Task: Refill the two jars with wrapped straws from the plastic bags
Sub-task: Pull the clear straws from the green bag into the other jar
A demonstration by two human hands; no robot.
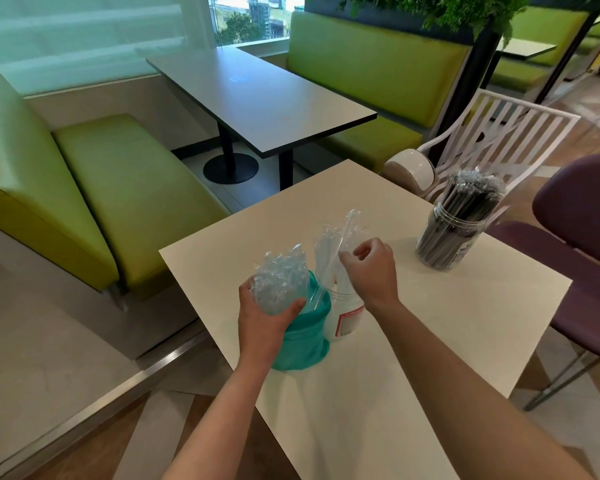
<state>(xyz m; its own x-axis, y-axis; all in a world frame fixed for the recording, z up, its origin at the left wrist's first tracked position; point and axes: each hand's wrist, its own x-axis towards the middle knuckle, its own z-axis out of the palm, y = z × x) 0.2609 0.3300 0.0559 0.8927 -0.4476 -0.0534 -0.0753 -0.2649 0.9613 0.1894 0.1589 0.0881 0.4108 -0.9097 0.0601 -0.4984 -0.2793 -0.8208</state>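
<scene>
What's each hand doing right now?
Left hand: grips the clear straws at the teal bag.
Right hand: fingers pinch one wrapped straw over the jar.

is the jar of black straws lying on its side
No, the jar of black straws stands upright on the white table, leaning only by the wide-angle view, with the straws sticking out of its open top.
</scene>
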